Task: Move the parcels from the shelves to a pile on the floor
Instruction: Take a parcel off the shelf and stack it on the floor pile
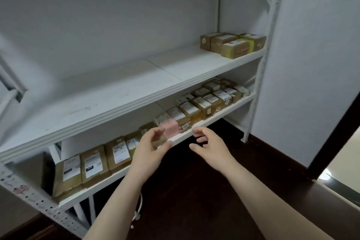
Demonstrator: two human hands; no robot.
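Note:
A white metal shelf unit (116, 103) stands against the wall. Its lower shelf (204, 122) carries a long row of brown cardboard parcels (194, 110) with white labels, and one pink parcel (171, 127) among them. A few brown parcels (231, 45) sit at the right end of the middle shelf. My left hand (150, 150) and my right hand (210, 146) are both open and hold nothing. They hover just in front of the lower shelf's edge, either side of the pink parcel, fingers curled towards it.
The dark wooden floor (194, 191) spreads below the shelf. A white cable (139, 208) hangs near my left forearm. A white wall panel (311, 64) closes off the right side, with a doorway and a pale floor (342, 158) beyond.

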